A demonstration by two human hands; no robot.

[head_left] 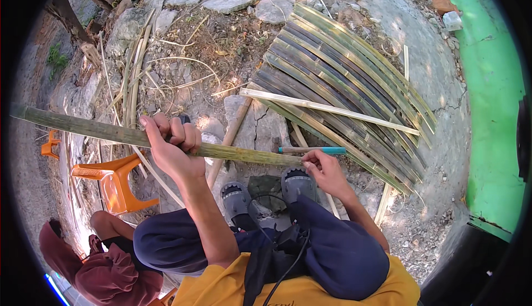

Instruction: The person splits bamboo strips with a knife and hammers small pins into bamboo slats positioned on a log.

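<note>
My left hand [173, 142] is clenched round a long green bamboo strip [111, 133] lying across my knees. My right hand [326, 171] pinches the strip's end, beside a blue-handled tool [313, 150]. A pile of bamboo slats [343, 78] lies ahead; an orange plastic chair [113, 181] sits left.

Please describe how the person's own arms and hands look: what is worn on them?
Both forearms are bare, with no gloves, watch or rings visible on the left hand or right hand. A yellow shirt shows at the bottom edge; its sleeves end above the elbows.
</note>
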